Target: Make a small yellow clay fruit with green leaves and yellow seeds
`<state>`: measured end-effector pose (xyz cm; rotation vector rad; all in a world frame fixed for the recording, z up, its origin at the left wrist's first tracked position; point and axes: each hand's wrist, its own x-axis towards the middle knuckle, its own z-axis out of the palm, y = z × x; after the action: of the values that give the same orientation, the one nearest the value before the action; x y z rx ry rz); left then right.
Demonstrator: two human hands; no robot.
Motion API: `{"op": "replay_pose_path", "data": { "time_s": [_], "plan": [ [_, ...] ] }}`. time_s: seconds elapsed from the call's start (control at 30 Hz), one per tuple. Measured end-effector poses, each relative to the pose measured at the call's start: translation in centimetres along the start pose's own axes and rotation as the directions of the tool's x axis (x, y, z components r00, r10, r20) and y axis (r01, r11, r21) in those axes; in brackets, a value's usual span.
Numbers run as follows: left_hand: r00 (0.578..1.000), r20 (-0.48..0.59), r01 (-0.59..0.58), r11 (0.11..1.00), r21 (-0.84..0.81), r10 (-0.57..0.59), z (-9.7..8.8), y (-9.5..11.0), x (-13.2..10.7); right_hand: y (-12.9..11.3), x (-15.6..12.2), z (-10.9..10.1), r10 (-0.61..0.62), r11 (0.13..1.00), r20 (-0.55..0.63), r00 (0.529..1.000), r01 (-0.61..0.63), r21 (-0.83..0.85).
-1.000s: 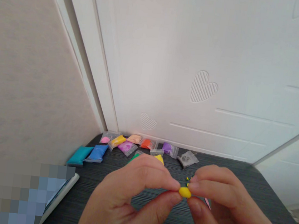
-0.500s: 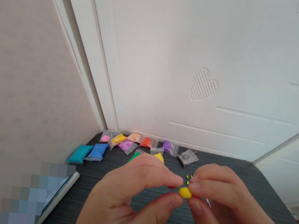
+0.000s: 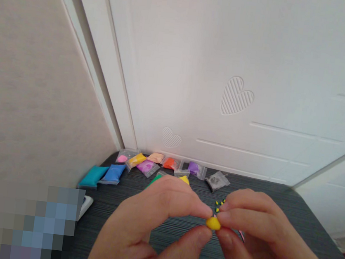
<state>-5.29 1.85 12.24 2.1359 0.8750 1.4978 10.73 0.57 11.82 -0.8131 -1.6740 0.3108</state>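
Both my hands pinch one small yellow clay lump (image 3: 213, 223) between them above a dark striped table (image 3: 300, 210). My left hand (image 3: 151, 231) closes thumb and forefinger on its left side. My right hand (image 3: 268, 244) closes thumb and fingers on its right side. Just behind the lump lie a few tiny yellow and green clay bits (image 3: 219, 203) on the table.
Several small bags of coloured clay lie in a row at the table's far edge: teal (image 3: 92, 176), blue (image 3: 113, 174), pink (image 3: 122, 157), yellow (image 3: 136, 159), magenta (image 3: 146, 167), orange (image 3: 170, 163), purple (image 3: 193, 168), grey (image 3: 216, 180). A white panelled wall stands behind.
The hands stay almost in place. The yellow lump has been squeezed from a rounded blob into a more pointed shape, and my left fingertips have closed in on it.
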Motion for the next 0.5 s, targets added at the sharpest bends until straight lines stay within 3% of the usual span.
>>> {"op": "replay_pose_path", "data": {
  "time_s": [0.2, 0.5],
  "plan": [
    [1.000, 0.031, -0.005, 1.000, 0.000, 0.005, -0.15, 0.22, 0.30, 0.09, 0.05, -0.02, -0.005, 1.000, 0.012, 1.000, 0.005, 0.016],
    [0.995, -0.047, -0.084, 0.996, -0.007, 0.084, 0.22, -0.37, 0.18, 0.04, 0.06, -0.31, -0.030, 0.999, 0.039, 0.999, 0.029, 0.021]
  ]
}}
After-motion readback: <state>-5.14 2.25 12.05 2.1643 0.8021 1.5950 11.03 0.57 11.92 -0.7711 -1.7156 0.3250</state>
